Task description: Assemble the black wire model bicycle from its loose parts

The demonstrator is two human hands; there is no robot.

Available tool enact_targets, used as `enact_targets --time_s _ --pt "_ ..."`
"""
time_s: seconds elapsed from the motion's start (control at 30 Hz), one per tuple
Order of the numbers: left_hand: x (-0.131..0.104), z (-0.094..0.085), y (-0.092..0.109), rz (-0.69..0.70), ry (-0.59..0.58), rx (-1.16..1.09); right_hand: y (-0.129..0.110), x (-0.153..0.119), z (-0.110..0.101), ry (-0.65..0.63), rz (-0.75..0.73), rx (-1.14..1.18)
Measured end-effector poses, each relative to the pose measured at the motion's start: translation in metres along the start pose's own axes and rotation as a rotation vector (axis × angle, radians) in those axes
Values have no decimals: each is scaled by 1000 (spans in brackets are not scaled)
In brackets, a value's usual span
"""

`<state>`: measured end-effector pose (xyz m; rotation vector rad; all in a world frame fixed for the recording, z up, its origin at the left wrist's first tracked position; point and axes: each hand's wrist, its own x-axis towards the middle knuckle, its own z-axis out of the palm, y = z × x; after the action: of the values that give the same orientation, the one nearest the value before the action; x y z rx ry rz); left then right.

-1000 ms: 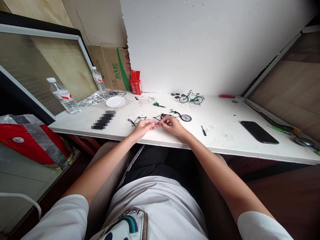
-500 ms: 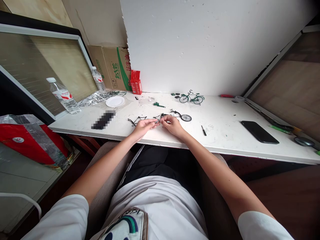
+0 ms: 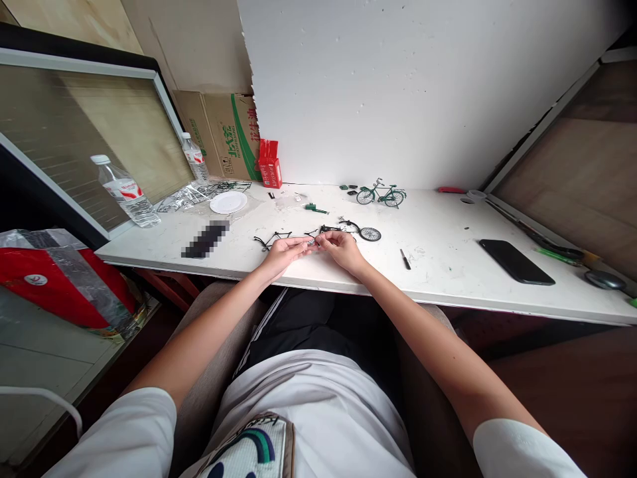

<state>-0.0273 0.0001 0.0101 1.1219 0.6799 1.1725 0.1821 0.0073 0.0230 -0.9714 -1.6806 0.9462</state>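
Close together over the front of the white table, my left hand (image 3: pixel 284 255) and my right hand (image 3: pixel 341 249) are both closed, fingertips almost meeting. Between them is a small part (image 3: pixel 312 243), too tiny to name and mostly hidden by the fingers. A black model bicycle frame (image 3: pixel 273 239) lies just behind my left hand. Behind my right hand are further black bicycle parts (image 3: pixel 329 229) and a small spoked wheel (image 3: pixel 370 234). A green part (image 3: pixel 314 208) lies farther back. Near the wall an assembled green model bicycle (image 3: pixel 382 194) stands upright.
On the right lie a small knife-like tool (image 3: pixel 405 259) and a black phone (image 3: pixel 516 262). To the left are a white plate (image 3: pixel 228 202), water bottles (image 3: pixel 124 192) and a pixelated dark object (image 3: pixel 205 239). A red box (image 3: pixel 270 164) stands beside a carton (image 3: pixel 219 136) at the back.
My right hand has shifted very slightly left and its fingertips have turned a little around the small part. My left hand stays nearly still.
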Motion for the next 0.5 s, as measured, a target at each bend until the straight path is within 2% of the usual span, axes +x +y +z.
enact_targets --time_s 0.5 --pt "1 0 3 -38 41 -36 1 -3 4 17 -140 -128"
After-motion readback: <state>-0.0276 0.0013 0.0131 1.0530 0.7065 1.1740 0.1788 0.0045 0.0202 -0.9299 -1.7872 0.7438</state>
